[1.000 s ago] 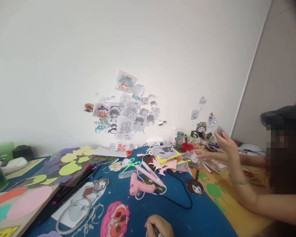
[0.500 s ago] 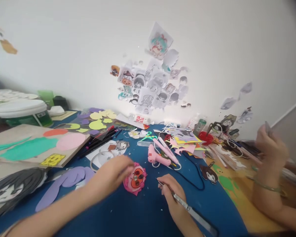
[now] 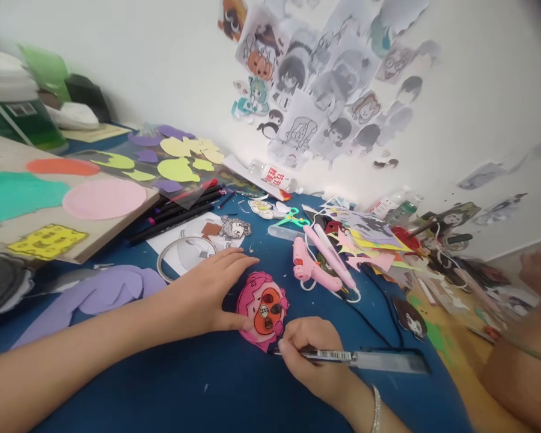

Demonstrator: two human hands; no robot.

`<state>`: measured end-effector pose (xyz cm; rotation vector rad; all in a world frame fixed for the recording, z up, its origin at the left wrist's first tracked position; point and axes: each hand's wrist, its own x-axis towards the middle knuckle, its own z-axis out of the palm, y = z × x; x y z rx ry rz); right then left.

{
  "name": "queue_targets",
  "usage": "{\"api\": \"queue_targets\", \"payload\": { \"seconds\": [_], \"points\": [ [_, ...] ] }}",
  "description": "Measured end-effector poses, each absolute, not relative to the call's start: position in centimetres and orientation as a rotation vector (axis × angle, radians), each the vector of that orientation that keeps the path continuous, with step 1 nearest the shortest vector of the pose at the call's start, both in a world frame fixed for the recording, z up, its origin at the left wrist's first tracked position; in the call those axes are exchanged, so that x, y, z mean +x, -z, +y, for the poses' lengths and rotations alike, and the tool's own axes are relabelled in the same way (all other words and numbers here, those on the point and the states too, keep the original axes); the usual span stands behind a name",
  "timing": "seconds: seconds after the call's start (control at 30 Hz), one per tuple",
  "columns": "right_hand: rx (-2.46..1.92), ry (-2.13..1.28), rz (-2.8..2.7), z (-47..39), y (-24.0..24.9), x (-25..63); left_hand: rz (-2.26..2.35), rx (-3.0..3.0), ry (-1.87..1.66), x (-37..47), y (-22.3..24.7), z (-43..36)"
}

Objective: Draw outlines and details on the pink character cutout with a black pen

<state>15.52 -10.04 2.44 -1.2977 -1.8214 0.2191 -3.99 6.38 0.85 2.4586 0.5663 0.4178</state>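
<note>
A pink paper character cutout [image 3: 252,304] with an orange patch lies on the blue table cover [image 3: 171,379]. My left hand [image 3: 210,291] is open at its left side, with the thumb touching its edge and the fingers stretched out above it. In my right hand [image 3: 313,352] a pen [image 3: 356,358] is pinched, its tip near the cutout's lower right edge. The pen's clear barrel points off to the right.
A pink glue gun [image 3: 313,264] and green-handled scissors [image 3: 291,218] lie behind the cutout. A roll of tape [image 3: 160,264] sits on a drawing at left, near purple paper pieces [image 3: 103,291]. Another person's arm [image 3: 523,361] is at the right edge.
The view has moved closer and tilted. My left hand has come down to the cutout's edge with its fingers spread. My right hand has brought the pen tip up to the cutout's lower right.
</note>
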Motion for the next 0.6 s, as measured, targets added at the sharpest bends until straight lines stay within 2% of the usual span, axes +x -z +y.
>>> {"api": "queue_targets", "payload": {
  "seconds": [0.23,0.6],
  "points": [
    [-1.348,-0.017,-2.002,-9.9,-2.6,15.2,0.538,2.408,-0.211,-3.5,-1.5,5.2],
    [-1.360,-0.119,-2.072,-9.7,-2.8,15.4,0.523,2.411,-0.188,-3.3,-1.2,4.3]
  ]
}}
